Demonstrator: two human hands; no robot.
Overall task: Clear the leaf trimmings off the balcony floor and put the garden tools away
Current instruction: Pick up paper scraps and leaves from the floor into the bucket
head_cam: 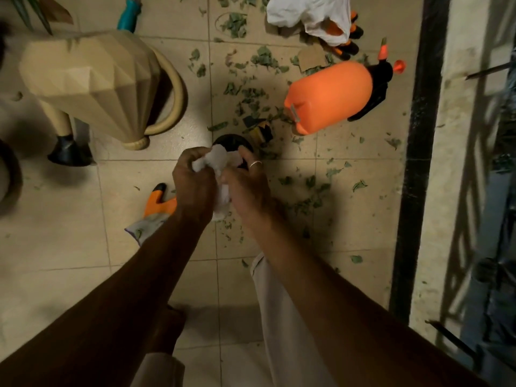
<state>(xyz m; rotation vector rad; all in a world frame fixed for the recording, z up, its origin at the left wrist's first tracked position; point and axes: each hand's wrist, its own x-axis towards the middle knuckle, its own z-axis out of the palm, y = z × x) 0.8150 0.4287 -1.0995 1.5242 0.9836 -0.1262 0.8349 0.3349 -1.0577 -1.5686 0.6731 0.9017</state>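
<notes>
I have both hands closed on a crumpled white bag [215, 160], the left hand [192, 185] and right hand [247, 187] gripping it between them. Leaf trimmings [251, 101] litter the floor [69, 247] beyond and right of them. The orange sprayer [329, 96] lies beyond my right hand, and a glove [157, 203] lies beside my left wrist.

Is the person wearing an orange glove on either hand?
No, the left hand and right hand are bare; the orange glove lies on the floor.

The left hand [192, 185], right hand [245, 185] and the crumpled white bag [220, 160] they grip hide most of a round black object [231, 141], and the far edge crops a teal-handled tool [129, 15].
</notes>
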